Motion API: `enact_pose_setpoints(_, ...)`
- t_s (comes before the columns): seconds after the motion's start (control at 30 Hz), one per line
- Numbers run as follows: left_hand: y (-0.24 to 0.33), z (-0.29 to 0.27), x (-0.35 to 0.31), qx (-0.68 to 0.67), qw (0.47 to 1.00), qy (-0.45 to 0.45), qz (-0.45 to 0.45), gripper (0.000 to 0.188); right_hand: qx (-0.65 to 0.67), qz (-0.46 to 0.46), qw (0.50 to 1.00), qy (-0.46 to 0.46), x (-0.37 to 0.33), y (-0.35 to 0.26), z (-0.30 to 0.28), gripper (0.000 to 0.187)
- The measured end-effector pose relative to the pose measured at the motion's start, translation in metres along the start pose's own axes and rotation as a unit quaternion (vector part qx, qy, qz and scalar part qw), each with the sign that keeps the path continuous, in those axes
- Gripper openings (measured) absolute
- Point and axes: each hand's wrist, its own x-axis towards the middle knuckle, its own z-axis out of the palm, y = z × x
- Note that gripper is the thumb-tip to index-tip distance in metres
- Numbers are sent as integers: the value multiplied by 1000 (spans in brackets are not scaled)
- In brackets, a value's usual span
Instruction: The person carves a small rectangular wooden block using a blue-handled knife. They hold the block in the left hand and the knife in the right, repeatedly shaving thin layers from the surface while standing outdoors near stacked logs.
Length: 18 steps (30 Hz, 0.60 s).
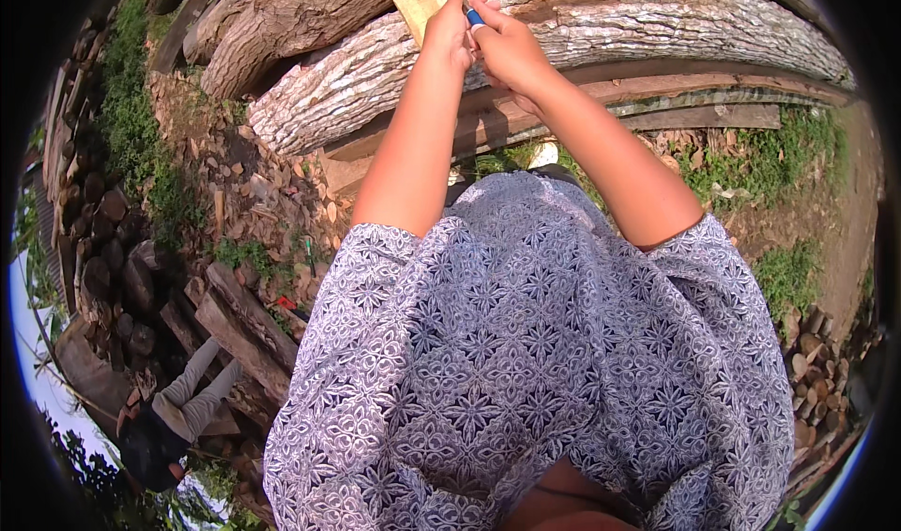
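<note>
At the top of the view, both hands meet over a pale, rough-barked log [648, 20]. My left hand [449, 36] is closed at the near edge of a flat, light yellow piece of wood [419, 7], its thumb side close to a tool's metal end. My right hand [511, 51] wraps round the blue handle of that chisel-like tool [472, 15]. The tool's narrow grey end lies over the wood's far right corner. My fingers hide much of the handle and the wood's lower edge.
Another thick log [310, 15] lies beyond on the left. Sawn planks [657, 90] run along the near side of the pale log. Leaf litter and grass cover the ground. Stacked logs [113, 250] stand at the left, where another person's legs [197, 395] show. More cut wood [817, 381] is piled at right.
</note>
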Motion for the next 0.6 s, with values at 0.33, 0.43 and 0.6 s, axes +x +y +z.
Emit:
enact_pose_setpoints(0.33,-1,-7,-15,108,994,0,-31,33,27,35,998,-34,-40,-1,-29,55)
enact_pose_setpoints(0.43,0,0,-21,99,995,17,-21,25,51,45,997,-36,-42,0,-31,55)
enact_pose_setpoints(0.6,-1,4,-22,112,993,24,26,27,115,45,991,-48,-37,-1,-33,56)
